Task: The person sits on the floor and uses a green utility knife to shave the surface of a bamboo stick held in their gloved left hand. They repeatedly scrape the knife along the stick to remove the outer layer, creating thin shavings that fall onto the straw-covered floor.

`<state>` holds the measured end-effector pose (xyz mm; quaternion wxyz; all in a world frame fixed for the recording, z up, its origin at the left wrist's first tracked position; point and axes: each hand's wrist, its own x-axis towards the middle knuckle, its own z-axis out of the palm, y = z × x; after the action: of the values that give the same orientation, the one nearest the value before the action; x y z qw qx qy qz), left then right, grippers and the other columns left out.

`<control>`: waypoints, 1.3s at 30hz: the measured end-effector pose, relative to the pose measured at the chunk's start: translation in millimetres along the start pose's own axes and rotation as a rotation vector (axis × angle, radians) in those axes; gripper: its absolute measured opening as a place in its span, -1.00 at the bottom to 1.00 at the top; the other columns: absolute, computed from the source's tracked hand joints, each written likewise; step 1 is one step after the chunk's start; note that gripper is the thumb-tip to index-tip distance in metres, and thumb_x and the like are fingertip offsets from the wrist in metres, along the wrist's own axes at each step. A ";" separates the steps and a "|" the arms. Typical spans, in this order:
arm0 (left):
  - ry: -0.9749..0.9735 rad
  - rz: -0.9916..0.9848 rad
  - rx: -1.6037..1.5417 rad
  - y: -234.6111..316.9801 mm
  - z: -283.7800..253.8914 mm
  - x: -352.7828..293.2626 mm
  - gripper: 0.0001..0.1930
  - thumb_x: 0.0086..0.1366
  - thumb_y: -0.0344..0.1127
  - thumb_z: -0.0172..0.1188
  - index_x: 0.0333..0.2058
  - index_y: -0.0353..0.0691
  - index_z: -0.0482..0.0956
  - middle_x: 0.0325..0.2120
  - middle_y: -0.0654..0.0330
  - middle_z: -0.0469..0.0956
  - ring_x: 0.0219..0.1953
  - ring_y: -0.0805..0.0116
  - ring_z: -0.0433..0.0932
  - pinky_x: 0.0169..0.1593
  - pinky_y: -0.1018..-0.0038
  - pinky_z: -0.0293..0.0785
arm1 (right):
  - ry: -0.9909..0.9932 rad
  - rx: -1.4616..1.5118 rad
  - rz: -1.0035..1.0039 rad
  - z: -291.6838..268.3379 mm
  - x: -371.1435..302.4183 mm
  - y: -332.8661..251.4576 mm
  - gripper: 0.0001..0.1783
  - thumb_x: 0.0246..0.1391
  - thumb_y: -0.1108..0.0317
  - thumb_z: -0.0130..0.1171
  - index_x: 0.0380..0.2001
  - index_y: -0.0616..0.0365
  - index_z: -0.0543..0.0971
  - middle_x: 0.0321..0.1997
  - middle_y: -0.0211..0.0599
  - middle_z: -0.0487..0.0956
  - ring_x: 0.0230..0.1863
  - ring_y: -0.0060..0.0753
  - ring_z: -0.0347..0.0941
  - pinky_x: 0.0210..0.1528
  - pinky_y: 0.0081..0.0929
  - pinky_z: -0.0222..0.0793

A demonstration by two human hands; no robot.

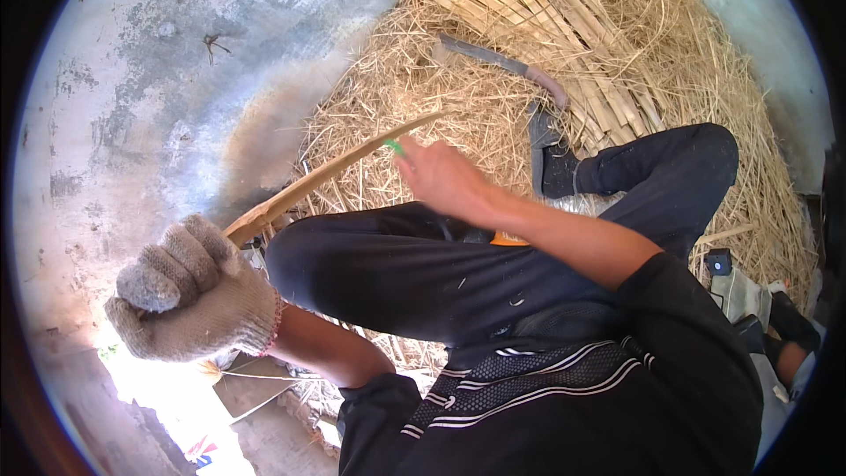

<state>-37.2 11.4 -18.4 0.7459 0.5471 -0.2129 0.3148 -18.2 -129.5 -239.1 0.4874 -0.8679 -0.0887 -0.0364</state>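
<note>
A long, pale split bamboo strip [315, 179] slants up from my left hand toward the middle of the view and tapers to a thin far end. My left hand [189, 295], in a grey knitted work glove, is closed in a fist around its near end. Bare and slightly blurred, my right hand [445, 178] is closed near the strip's far part. A small green piece [394, 147] sticks out from its fingers against the strip. The rest of that green thing is hidden in the hand, so its kind does not show.
Shavings [379, 97] cover the floor. Ahead lie a wooden-handled chopping knife [493, 56] and a pile of split strips [564, 26]. A stained wall [176, 79] rises at left. My bent legs [379, 273] are under my arms. Another person's arm [789, 361] shows at lower right.
</note>
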 end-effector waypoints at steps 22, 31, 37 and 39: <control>0.051 0.021 -0.041 -8.0 -16.0 16.3 -0.53 0.31 -0.14 -0.18 -0.81 -0.02 0.14 -0.92 0.38 -0.03 -0.90 0.54 -0.12 -0.86 0.56 -0.02 | -0.247 -0.086 0.126 13.3 18.1 32.4 -0.69 0.19 0.39 -0.15 -0.13 0.45 0.39 -0.51 0.12 0.56 -0.44 0.15 0.56 -0.38 0.02 0.48; 0.087 0.046 -0.021 -2.1 -14.8 14.6 -0.54 0.32 -0.14 -0.19 -0.80 -0.01 0.15 -0.92 0.39 -0.03 -0.89 0.56 -0.11 -0.85 0.57 -0.03 | -0.213 -0.107 0.147 33.5 27.8 59.2 -0.66 0.23 0.21 -0.05 -0.16 0.33 0.41 -0.43 0.33 0.55 -0.33 0.31 0.54 -0.23 0.11 0.45; 0.024 0.012 -0.035 -9.9 -13.1 14.3 -0.50 0.36 -0.09 -0.23 -0.80 0.01 0.09 -0.92 0.38 -0.03 -0.91 0.57 -0.11 -0.89 0.56 0.00 | -0.123 -0.369 0.402 44.3 4.4 179.4 -0.73 0.15 0.37 -0.04 -0.21 0.37 0.50 -0.41 0.24 0.57 -0.27 0.21 0.57 -0.18 -0.04 0.51; 0.047 0.026 -0.027 -12.9 -15.4 16.4 -0.50 0.36 -0.08 -0.23 -0.80 0.02 0.10 -0.92 0.38 -0.03 -0.92 0.57 -0.11 -0.88 0.56 0.01 | -0.122 -0.327 0.379 31.6 8.6 154.8 -0.74 0.15 0.36 -0.03 -0.21 0.33 0.51 -0.39 0.23 0.58 -0.27 0.21 0.57 -0.22 -0.04 0.51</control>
<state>-17.0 27.3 -21.2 0.7539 0.5266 -0.2065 0.3341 18.8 -180.3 -384.3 0.3326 -0.9368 0.0533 0.0940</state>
